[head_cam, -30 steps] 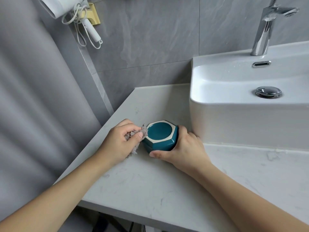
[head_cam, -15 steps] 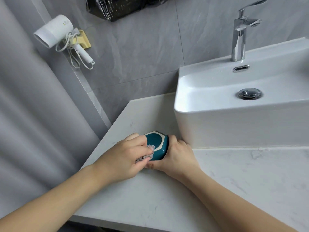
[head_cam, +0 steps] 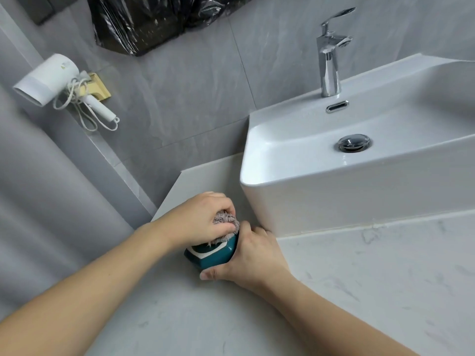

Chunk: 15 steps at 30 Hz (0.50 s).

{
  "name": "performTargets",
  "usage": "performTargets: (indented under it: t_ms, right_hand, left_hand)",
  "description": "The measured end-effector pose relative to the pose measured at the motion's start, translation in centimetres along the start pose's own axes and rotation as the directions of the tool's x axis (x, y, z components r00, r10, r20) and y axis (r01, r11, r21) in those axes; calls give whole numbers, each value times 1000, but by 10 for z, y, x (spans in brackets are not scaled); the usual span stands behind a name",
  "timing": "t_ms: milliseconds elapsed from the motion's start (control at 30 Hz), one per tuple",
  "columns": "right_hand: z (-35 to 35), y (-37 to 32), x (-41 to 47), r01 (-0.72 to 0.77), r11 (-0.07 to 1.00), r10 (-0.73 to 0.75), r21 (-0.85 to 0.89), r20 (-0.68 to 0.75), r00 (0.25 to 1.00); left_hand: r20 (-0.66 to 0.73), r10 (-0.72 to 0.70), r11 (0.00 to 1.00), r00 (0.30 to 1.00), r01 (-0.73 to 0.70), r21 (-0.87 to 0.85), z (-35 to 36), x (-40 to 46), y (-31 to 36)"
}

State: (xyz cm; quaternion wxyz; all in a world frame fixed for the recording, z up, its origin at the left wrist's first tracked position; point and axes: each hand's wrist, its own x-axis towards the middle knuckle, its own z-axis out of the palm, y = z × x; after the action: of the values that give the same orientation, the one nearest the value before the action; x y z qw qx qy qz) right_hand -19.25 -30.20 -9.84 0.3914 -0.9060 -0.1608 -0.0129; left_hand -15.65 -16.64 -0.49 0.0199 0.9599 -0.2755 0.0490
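The teal container [head_cam: 214, 258] stands on the table [head_cam: 359, 268], near its left edge and just beside the front corner of the basin [head_cam: 334, 199]. It is clasped from the side by the right grip [head_cam: 254, 258], with the fingers curled round its wall. The grey cloth [head_cam: 225, 219], bunched in the closed left grip [head_cam: 200, 219], was held against the container's side a second ago. Now it is pressed down onto the white-rimmed top. Wiping is judged to have passed from wall to rim.

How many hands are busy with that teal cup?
2. The left hand presses a grey cloth onto the teal cup; the right hand grips its side by the white basin.
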Motion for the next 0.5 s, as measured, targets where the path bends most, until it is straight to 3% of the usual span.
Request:
performTargets:
  t_ms: [167, 300, 400, 500]
  right_hand:
    - [-1, -1, -2, -1, 1000, 1, 20, -17, 1000]
    - [-3, -2, -4, 7, 1000, -7, 27, -16, 1000]
    - [-3, -2, -4, 3, 1000, -3, 30, -8, 1000]
    - [-3, -2, -3, 7, 1000, -7, 16, -7, 1000]
  left_hand:
    - [19, -67, 997, 998, 66, 40, 3, 15, -14]
    - [4, -225, 963, 974, 222, 151, 9, 17, -33]
    - [-29, -372, 922, 928, 373, 98, 10, 0, -46]
    - [-86, -416, 907, 905, 420, 41, 11, -28, -42]
